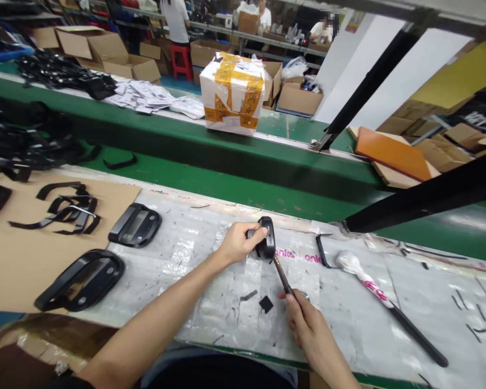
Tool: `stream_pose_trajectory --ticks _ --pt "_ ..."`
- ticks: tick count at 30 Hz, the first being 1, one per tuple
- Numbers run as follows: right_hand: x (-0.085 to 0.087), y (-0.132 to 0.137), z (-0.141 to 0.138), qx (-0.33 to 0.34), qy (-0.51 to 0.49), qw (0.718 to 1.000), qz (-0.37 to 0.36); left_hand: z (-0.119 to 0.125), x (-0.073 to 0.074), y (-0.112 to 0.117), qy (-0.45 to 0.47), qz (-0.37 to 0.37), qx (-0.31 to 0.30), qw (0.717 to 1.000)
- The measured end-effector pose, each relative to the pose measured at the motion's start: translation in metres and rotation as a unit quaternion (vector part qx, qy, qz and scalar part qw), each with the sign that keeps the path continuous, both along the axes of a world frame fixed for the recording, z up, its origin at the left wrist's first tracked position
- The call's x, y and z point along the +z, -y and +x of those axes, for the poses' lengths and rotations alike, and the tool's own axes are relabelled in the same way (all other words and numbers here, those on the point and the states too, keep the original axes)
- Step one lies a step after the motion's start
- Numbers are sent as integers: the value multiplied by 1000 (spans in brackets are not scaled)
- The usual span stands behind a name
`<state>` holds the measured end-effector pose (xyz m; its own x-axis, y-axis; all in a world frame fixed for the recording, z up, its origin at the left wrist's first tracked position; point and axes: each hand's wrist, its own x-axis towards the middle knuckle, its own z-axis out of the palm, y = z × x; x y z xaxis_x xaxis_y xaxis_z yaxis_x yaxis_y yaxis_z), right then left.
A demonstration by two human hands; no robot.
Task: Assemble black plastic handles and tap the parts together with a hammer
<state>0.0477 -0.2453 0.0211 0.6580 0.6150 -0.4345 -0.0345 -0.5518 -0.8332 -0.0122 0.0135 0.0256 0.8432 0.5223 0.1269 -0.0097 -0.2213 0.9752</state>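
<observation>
My left hand (243, 242) grips a black plastic housing (269, 237), held on its edge above the plastic-covered bench, thumb across its face. My right hand (302, 316) is closed around the dark handle of a slim tool (282, 274) with a brownish metal shaft. The tool's tip meets the lower edge of the housing; its exact shape is too small to tell. Below the hands lie a small black square piece (266, 304) and a thin dark strip (249, 295). Two similar black housings, a nearer one (81, 280) and a farther one (135, 225), rest at the left.
A mallet with a wrapped head (348, 262) and a black bracket (323, 251) lie at right. Loose black frame pieces (71, 208) sit on cardboard (8, 265). Beyond the green channel (178, 173) stands a taped white box (233, 97). A black post (421, 194) rises at right.
</observation>
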Motion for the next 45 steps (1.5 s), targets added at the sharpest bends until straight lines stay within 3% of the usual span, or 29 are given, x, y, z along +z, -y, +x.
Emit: stream_pose_trajectory --ticks 3,6,9,12,14,16,21,25,27,28,30,32,35,37,39,42,45 --pt "17 4 0 -50 -31 998 17 0 0 -2 -1 -10 -5 1000" --pt "35 11 1 -129 -23 985 108 0 0 -2 4 -23 -6 1000" --pt "33 11 0 -155 -12 970 188 0 2 -1 10 -27 -9 1000" --pt "19 6 -2 -58 -72 994 56 0 4 -1 11 -25 -6 1000" --pt "18 3 -2 -5 -98 995 -27 0 5 0 14 -27 -4 1000" --pt "27 1 0 -16 -93 995 -30 0 4 1 18 -27 -6 999" --pt "55 3 -2 -114 -31 990 80 2 -1 4 14 -11 -15 1000" --pt "46 5 -6 -188 46 953 234 2 -2 4 24 -24 -16 999" --pt "34 5 -5 -182 69 943 271 3 -1 3 28 -25 -20 999" --pt "29 5 -4 -155 49 957 239 4 0 3 29 -23 -18 999" --pt "19 3 -1 -68 -33 993 94 4 1 3 25 -22 -8 999" --pt "14 2 2 5 -95 995 -34 3 1 4 22 -21 -2 1000" --pt "17 4 7 13 -110 992 -64 2 1 2 29 -29 -2 999" --pt "21 8 15 -4 -87 995 -50 2 1 -1 47 -74 -1 996" --pt "23 13 28 -14 -21 999 -48 3 2 -5 81 -184 -8 980" --pt "22 18 55 15 156 986 -62 3 5 -12 116 -389 -35 913" --pt "28 12 71 66 341 938 -3 -1 12 -13 105 -510 -53 852"
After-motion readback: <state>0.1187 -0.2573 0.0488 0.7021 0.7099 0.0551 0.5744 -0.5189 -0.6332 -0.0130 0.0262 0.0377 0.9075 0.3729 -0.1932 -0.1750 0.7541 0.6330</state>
